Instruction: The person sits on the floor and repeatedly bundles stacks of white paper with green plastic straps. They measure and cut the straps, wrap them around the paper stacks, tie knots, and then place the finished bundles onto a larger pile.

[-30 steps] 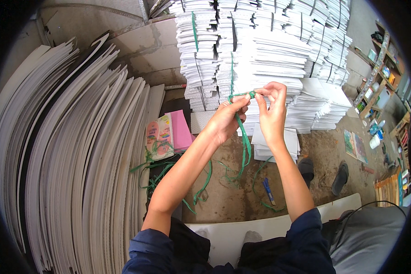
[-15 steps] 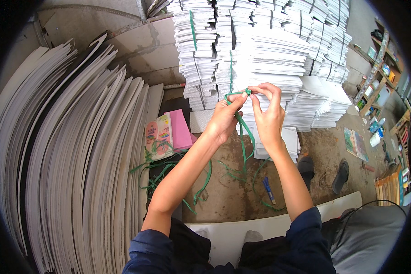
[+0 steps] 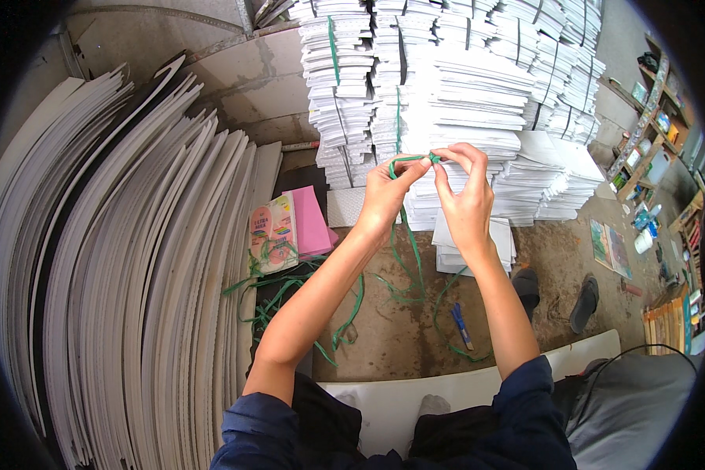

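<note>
Concrete floor (image 3: pixel 384 345), marked with damp-looking stains; far side filled with tall stacks of white sheets (image 3: pixel 478 98), several bound with dark straps. Green strap (image 3: pixel 410 159) held up in front of these stacks, between the two hands, with a small knot (image 3: pixel 435 158) at its right end.

Left hand (image 3: pixel 384 194): thumb and index finger pressed together, pinching the strap just left of the knot; other fingers curled (partly hidden). A loop of strap hangs below this hand.

Right hand (image 3: pixel 468 205): thumb and forefinger tips nearly together, pinching at the knot; remaining fingers bent, loosely spaced.

Blue cutter (image 3: pixel 460 326) on the floor, nearer than the hands, right of centre.
</note>
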The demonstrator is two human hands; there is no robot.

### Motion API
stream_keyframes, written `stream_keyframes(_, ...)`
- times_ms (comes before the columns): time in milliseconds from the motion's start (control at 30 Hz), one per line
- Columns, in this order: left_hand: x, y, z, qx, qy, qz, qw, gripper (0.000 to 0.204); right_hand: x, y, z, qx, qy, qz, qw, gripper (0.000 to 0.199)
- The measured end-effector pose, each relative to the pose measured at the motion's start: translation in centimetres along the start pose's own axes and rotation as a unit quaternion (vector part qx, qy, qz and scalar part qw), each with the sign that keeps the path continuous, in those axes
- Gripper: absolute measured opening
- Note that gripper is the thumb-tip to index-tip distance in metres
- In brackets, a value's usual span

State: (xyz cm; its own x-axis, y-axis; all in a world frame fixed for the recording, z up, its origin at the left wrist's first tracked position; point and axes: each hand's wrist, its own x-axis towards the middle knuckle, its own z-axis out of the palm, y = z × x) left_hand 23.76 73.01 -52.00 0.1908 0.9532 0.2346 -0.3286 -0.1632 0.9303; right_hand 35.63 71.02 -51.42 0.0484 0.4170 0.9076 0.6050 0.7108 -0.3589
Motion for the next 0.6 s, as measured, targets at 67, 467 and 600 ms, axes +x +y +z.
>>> stream_keyframes(67, 0.04, -0.09, -0.04, -0.010, 0.008, 0.012, 1.000, 0.021, 0.18, 0.03, -0.07, -0.032, -0.003, -0.025, 0.999, 0.031)
stream_keyframes(467, 0.06, 0.09, 0.16, -0.038, 0.038, -0.024, 0.998, 0.020, 0.14, 0.25, -0.20, 0.006, 0.007, 0.034, 0.999, 0.035)
stream_keyframes(600, 0.03, 0.27, 0.15, -0.058, 0.038, -0.040, 0.997, 0.019, 0.10, 0.28, -0.03, 0.047, 0.012, 0.058, 0.997, 0.035)
